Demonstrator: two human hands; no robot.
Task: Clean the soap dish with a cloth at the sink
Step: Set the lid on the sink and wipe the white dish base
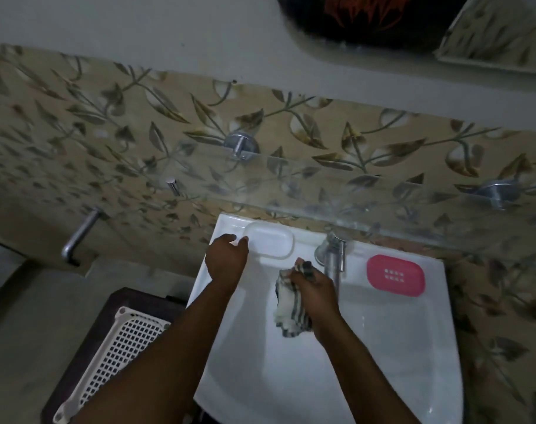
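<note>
Leaf-patterned wall tiles (107,133) fill the back of the view. A mirror (505,41) is cut off at the top right.

White ceramic sink (383,347) sits centre-right, mounted against the tiles. A clear glass shelf (383,194) runs above its back ledge on chrome brackets (240,145).

Lower left, beside the sink: a white lattice basket (120,347) lies on a dark stool (86,347). A chrome wall spout (80,234) sticks out of the tiles above them.

Both forearms reach in over the basin.

Right hand (314,286): fingers curled tight round a bunched checked cloth (291,316), held over the basin just left of the tap (332,255). The loose end of the cloth hangs towards the wrist.

White soap dish (269,243): sits flat on the sink's back ledge, left of the tap. It's under the front edge of the glass shelf.

Left hand (227,258): fingertips against the left end of the white soap dish. Can't tell if it's pinching the rim or just touching it.

Pink soap dish (396,275): has drain holes and lies on the ledge right of the tap, well apart from both hands.
</note>
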